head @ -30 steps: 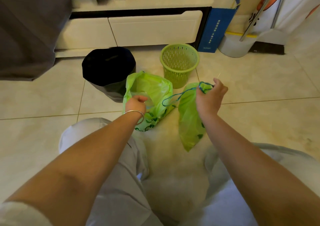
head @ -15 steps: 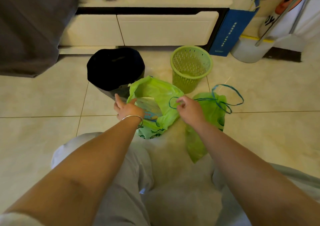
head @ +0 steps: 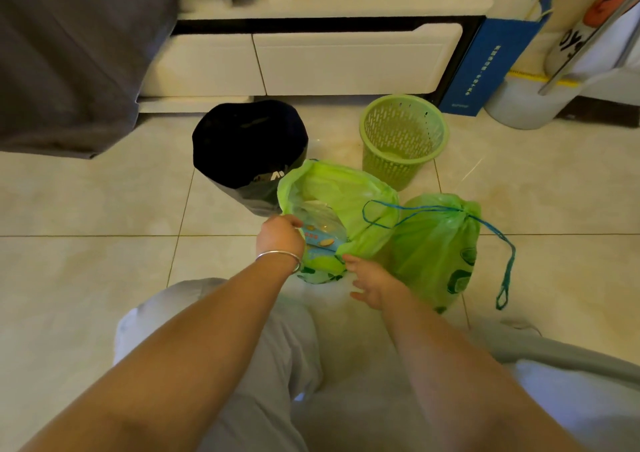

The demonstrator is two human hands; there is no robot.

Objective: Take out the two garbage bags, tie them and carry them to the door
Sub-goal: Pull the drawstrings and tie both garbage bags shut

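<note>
Right hand [head: 369,283] dropped drawstring; left hand [head: 280,235] fingertips hidden.

Tiled floor [head: 86,261] bears two green bags [head: 349,195], black bin [head: 242,147], green basket [head: 403,140].

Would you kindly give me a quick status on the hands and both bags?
Left hand grips open bag rim. Right hand open, at its near edge. Second bag cinched, lying beside. Nothing in the way.

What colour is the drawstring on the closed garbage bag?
Blue: the drawstring cinches the green closed garbage bag, seen clearly in the head view.
</note>
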